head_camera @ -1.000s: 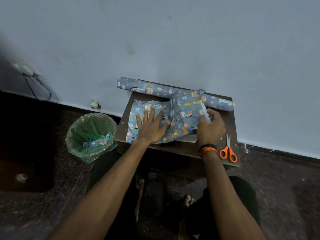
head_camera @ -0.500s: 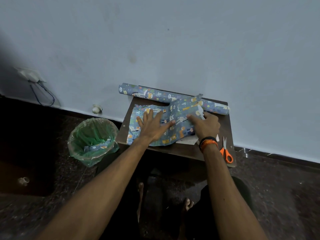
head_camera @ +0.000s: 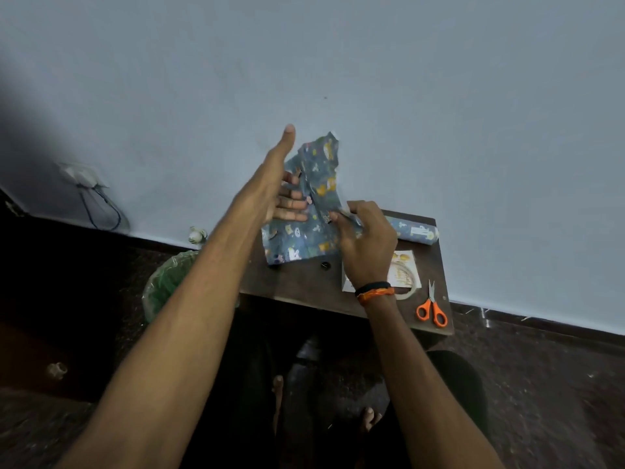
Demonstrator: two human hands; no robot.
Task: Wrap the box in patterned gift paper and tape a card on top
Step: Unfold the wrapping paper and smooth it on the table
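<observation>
Above the far left part of the small brown table [head_camera: 304, 286], a sheet of blue patterned gift paper [head_camera: 309, 228], lifted on end, long axis near upright, upper corner pointing up against the pale wall [head_camera: 439, 96], lower edge hanging just over the tabletop. Printed with small cartoon animals and yellow and white shapes; no wording legible on it. Whether a box sits inside the folds: cannot tell.

Left hand [head_camera: 280, 187] raised beside the sheet's left edge, thumb straight up, fingers [head_camera: 292, 205] stretched flat and spread against the paper. Right hand [head_camera: 367, 238] at the sheet's right edge, fingers curled, pinching the paper; black and orange bands [head_camera: 373, 292] on that wrist.

On the table behind the right hand, a roll of the same paper [head_camera: 417, 231], lying flat along the wall side, long axis left to right, a white label at its right end too small to read. Beneath the right wrist, a white card [head_camera: 404, 270] with gold script, seemingly "Happy Birthday", partly covered. A pale ring [head_camera: 407, 294], apparently tape, lying over the card's lower corner. Orange-handled scissors [head_camera: 431, 308] near the right front corner, blades pointing away.

On the floor at left, a bin with a green liner [head_camera: 165, 279].
</observation>
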